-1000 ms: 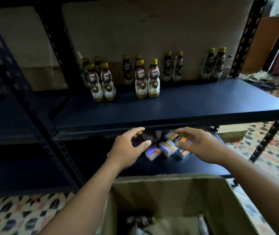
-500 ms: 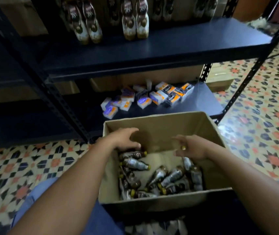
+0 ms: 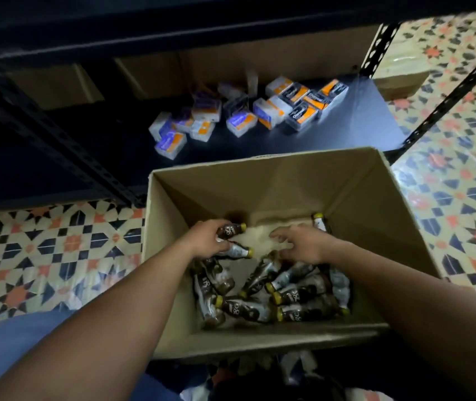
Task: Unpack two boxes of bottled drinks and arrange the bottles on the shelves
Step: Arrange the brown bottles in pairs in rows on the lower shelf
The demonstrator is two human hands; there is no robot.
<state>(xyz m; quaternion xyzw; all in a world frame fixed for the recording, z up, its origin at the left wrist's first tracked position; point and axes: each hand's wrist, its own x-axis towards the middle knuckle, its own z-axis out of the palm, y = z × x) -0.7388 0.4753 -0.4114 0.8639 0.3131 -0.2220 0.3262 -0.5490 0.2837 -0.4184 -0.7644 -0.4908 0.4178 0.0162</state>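
Both hands have gone down into the box mid-frame: the left hand grips a bottle, the right hand reaches with open fingers, so more bottles can go up.

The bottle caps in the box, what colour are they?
Yellow. The head view shows the bottle caps best, inside the cardboard box.

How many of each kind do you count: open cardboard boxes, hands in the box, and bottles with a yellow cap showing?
cardboard box: 1
hands, left hand and right hand: 2
bottles with a yellow cap showing: about 9, others buried
Total: about 12
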